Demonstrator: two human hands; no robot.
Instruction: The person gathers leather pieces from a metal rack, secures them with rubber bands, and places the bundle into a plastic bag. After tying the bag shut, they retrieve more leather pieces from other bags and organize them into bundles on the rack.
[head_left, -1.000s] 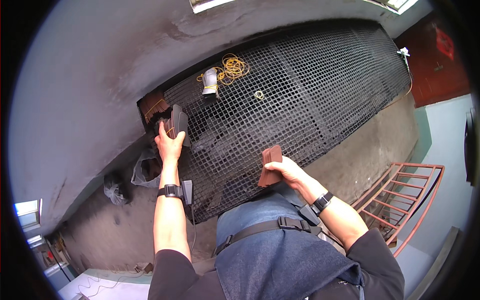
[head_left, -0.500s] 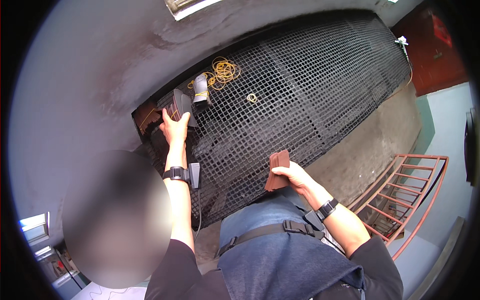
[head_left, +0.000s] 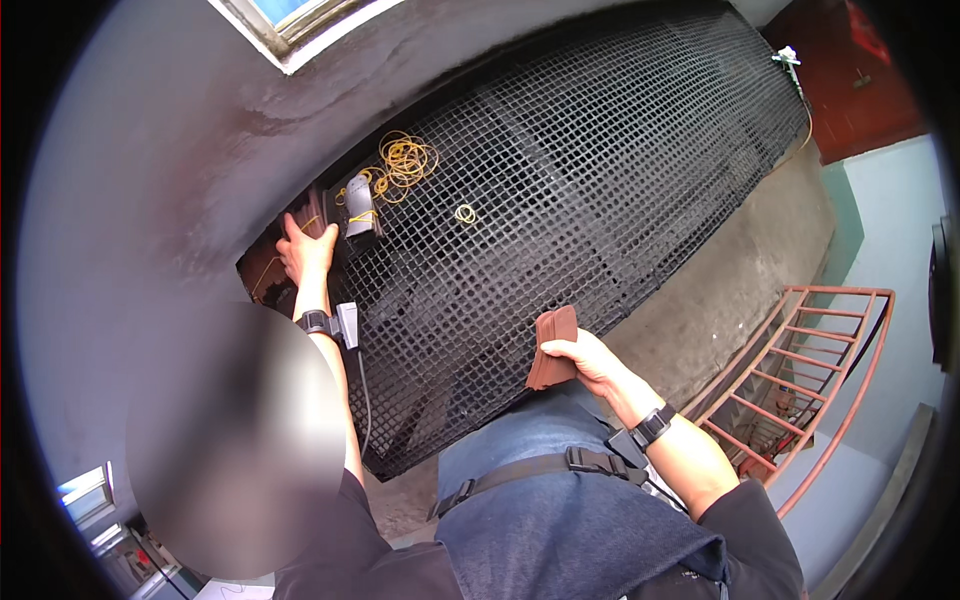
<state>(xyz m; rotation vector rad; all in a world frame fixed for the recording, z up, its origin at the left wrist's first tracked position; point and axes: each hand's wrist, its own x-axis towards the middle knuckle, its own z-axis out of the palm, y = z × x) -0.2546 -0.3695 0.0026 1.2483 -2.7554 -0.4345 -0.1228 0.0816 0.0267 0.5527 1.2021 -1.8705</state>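
My left hand (head_left: 308, 252) reaches to the far left end of a black mesh-topped bench, its thumb and fingers around a banded bundle of thin brown pieces (head_left: 312, 208) by the wall. Another brown bundle (head_left: 262, 275) with a yellow band lies just left of that hand, partly in shadow. To its right stands a grey banded bundle (head_left: 360, 208). Near the bench's front edge, my right hand (head_left: 585, 360) grips a stack of flat brown pieces (head_left: 553, 345), thumb across the face. I cannot make out what the pieces are.
Loose yellow rubber bands (head_left: 405, 165) lie heaped behind the grey bundle, with a few more (head_left: 465, 214) on the mesh (head_left: 560, 200). A grey wall (head_left: 180, 180) borders the bench's far side. At the right stands a reddish metal rack (head_left: 800, 370).
My left hand has carried the banded bundle back toward the wall, beside the grey bundle. My right hand still holds its stack in nearly the same place. The whole view has shifted slightly.
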